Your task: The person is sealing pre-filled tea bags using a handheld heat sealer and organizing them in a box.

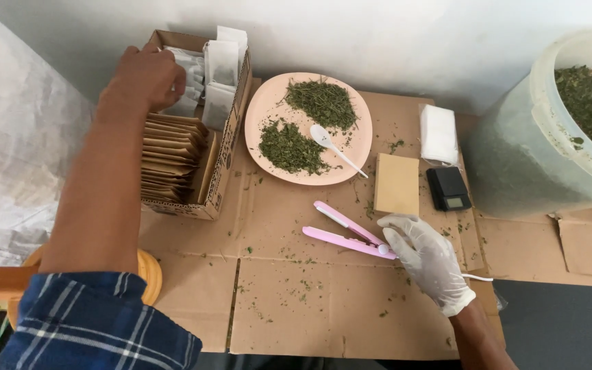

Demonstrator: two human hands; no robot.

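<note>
Overhead, head view only.
Left hand (146, 75): bare, reached to the far left, fingers curled down into the cardboard box (224, 161); they seem closed on one of the white sachets (222, 63), though the knuckles hide the tips, so I cannot tell the grip for sure.
Right hand (427, 259): in a white glove, near right, fingers wrapped around the hinge end of the pink sealer tongs (344, 233).
Tongs axis: long axis runs left and slightly far from the gloved hand; the two arms stand apart, their open tips pointing toward the box.
Box contents: white sachets upright at the far end, brown envelopes (171, 157) stacked in the near half, just below the left hand.
Key relation: sachets lie well left and far of the tong tips; the left hand is much the nearer.
Between them: pink plate (263, 109) with two heaps of dried leaf and a white spoon (334, 145).
Open room: bare cardboard sheet (310, 308) near the tongs, scattered with leaf crumbs.
Right side: tan pad (397, 183), black scale (448, 188), big tub (515, 157) of leaf.
</note>
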